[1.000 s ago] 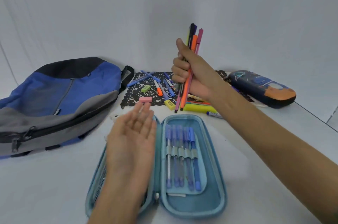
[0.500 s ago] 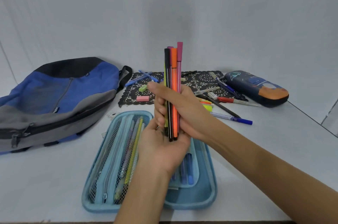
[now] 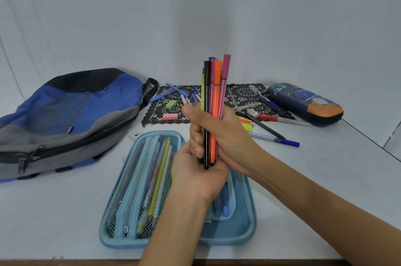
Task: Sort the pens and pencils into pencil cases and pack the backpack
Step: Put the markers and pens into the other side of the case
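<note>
My right hand (image 3: 225, 135) grips a bundle of coloured felt pens (image 3: 213, 92) held upright: yellow, black, orange, pink, purple. Their lower ends rest on the palm of my left hand (image 3: 195, 176), which is cupped flat beneath them. Both hands hover over the open light-blue pencil case (image 3: 121, 218); its left mesh pocket holds pencils, its right half holds blue pens under elastic loops, mostly hidden by my arms. Farther back, loose pens and erasers lie on a black lace mat (image 3: 156, 114). A blue and grey backpack (image 3: 65, 114) lies at the left, zipped.
A dark navy pencil case with an orange end (image 3: 308, 103) lies shut at the back right. A blue-capped pen (image 3: 275, 138) and a black pen lie off the mat near it. The table's near edge runs along the bottom; a wall stands behind.
My right hand brought the pen bundle down from above the mat onto my left palm over the blue case. In the last half second, both hands stayed almost still.
</note>
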Motion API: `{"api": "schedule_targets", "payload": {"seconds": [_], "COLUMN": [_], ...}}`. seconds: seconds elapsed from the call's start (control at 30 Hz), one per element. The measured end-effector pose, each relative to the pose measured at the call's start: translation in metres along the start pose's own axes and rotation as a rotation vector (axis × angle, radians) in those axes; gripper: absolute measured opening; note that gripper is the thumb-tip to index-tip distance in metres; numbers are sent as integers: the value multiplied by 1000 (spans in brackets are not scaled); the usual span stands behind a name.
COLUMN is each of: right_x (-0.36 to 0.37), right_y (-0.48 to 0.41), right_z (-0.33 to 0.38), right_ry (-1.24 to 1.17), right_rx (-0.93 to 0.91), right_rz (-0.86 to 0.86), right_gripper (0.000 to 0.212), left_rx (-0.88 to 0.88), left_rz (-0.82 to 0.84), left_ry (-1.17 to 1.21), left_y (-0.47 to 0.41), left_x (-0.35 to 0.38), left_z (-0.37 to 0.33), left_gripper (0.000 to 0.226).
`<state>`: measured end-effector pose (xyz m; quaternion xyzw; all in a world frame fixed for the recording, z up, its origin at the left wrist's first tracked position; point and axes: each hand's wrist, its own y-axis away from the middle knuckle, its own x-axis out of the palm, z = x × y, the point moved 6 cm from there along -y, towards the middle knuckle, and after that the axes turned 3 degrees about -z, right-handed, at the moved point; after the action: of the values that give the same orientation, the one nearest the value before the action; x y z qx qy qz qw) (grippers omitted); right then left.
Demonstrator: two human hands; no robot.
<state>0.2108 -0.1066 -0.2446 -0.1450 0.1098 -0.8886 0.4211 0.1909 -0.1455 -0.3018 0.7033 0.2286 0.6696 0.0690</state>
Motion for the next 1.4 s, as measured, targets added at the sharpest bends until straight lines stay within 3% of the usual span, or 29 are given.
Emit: {"api": "schedule_targets", "payload": {"seconds": [0.13,0.27,0.33,0.47,0.57,0.63,0.7,0.8,1.0,1.07,1.13,1.27,1.4], "right_x": [-3,-13,-20,-34,-43,-45,-45,-44,-48,-52,-57,-54,-41], "right_y": [0,-1,-1,-2,-3,-4,-4,-4,-4,-5,-6,-1,16], "right_z": [-1,2,6,11,12,11,8,2,3,6,7,-9,-34], "right_ry": [-10,-96,-167,-215,-214,-200,-180,-183,-238,-318,-396,-436,-323], "right_rx": [3,13,11,23,44,62,82,117,180,215,267,423,613], "right_rz": [-3,-58,-84,-144,-195,-202,-200,-204,-199,-205,-217,-213,-126], "right_gripper": [35,35,33,33,32,32,32,31,31,30,30,27,21], "left_rx": [-36,35,223,643,573,562,665,753,679,709,679,490,607], "left_rz": [56,212,256,275,343,366,350,308,259,302,287,7,105], "left_ry": [-83,-388,-732,-1662,-2245,-2489,-2640,-2709,-2703,-2545,-2236,-2029,-1780], "left_y": [-3,-3,-6,-30,-41,-41,-38,-40,-51,-47,-49,-85,-63], "left_x": [0,14,26,45,36,31,31,33,32,33,37,27,26], "left_z": [3,-3,-17,-49,-48,-42,-37,-33,-30,-31,-38,-89,-89], "left_gripper": [22,50,38,18,10,3,9,14,18,32,37,31,19]}}
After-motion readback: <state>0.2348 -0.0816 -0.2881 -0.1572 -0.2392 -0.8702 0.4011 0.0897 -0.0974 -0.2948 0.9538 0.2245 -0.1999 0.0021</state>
